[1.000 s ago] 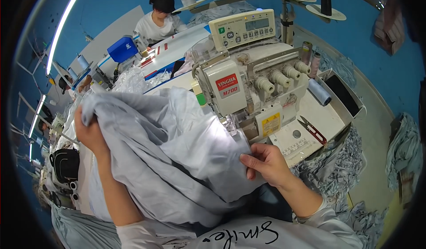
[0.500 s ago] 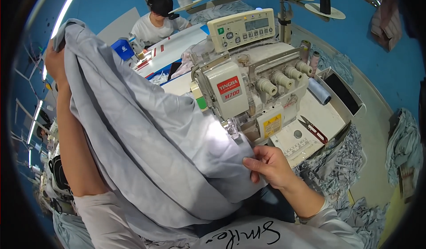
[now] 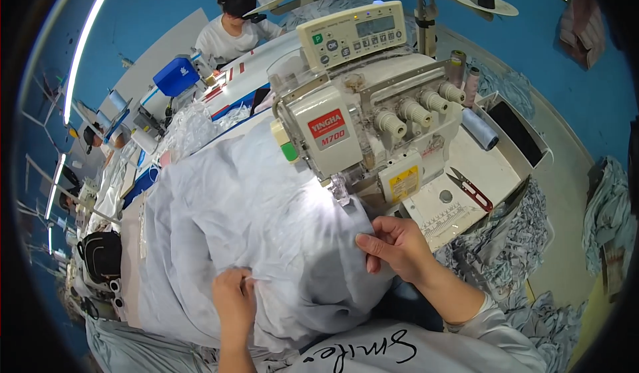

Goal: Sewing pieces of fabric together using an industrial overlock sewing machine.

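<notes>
A large light grey cloth (image 3: 219,213) lies spread in folds over the table and my lap, one edge under the lit presser foot (image 3: 341,190) of a white overlock sewing machine (image 3: 336,133). On the near side of the cloth, my left hand (image 3: 233,300) has its fingers closed on a fold. My right hand (image 3: 399,246) pinches the cloth's right edge between thumb and fingers, just in front of the presser foot. The ends of the left fingers are partly hidden in the fabric.
Red-handled thread snips (image 3: 471,190) lie on the machine's right-hand bed, near a blue-grey thread cone (image 3: 479,129) and an open box (image 3: 512,133). Gathered cloth strips (image 3: 506,246) hang below. A co-worker (image 3: 233,30) sits beyond, near a blue machine head (image 3: 176,77).
My left hand has come down from the raised upper left to the near side, and the lifted cloth now lies spread over the table. The right hand keeps its pinch.
</notes>
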Demonstrator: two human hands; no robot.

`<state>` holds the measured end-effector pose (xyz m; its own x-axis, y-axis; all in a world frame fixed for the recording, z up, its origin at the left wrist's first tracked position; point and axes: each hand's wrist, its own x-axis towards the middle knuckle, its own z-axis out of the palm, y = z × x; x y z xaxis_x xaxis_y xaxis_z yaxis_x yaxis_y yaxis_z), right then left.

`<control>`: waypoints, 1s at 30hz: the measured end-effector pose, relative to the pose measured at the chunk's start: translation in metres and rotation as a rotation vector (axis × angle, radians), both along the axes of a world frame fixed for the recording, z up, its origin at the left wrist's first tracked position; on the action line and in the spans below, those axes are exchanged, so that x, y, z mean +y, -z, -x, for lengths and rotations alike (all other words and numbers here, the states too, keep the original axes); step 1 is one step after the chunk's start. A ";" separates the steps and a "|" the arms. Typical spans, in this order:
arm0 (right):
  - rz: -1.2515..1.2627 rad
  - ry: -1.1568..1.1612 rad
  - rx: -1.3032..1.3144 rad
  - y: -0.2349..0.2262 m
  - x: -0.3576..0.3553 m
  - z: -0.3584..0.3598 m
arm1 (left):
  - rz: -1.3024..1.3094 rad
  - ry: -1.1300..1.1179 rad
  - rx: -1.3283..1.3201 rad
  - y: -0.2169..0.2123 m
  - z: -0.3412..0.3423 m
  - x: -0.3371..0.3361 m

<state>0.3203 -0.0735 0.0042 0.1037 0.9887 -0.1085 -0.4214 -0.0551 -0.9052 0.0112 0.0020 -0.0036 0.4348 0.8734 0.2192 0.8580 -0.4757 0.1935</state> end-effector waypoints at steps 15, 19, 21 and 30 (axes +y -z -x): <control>-0.011 0.018 -0.013 0.007 0.000 -0.002 | -0.834 0.095 -0.649 -0.079 -0.035 0.127; -0.037 0.000 0.017 0.007 -0.001 -0.002 | -0.969 0.209 -0.416 -0.097 -0.035 0.146; -0.047 -0.001 0.015 0.006 0.000 -0.002 | -0.712 -0.010 -0.661 -0.099 -0.029 0.162; -0.024 0.002 0.006 0.006 0.000 -0.003 | -0.812 -0.028 -0.707 -0.145 -0.043 0.205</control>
<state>0.3238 -0.0735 -0.0017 0.1048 0.9908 -0.0855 -0.4265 -0.0328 -0.9039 0.0538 0.2067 0.1414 -0.0356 0.3611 0.9319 0.6879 -0.6675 0.2850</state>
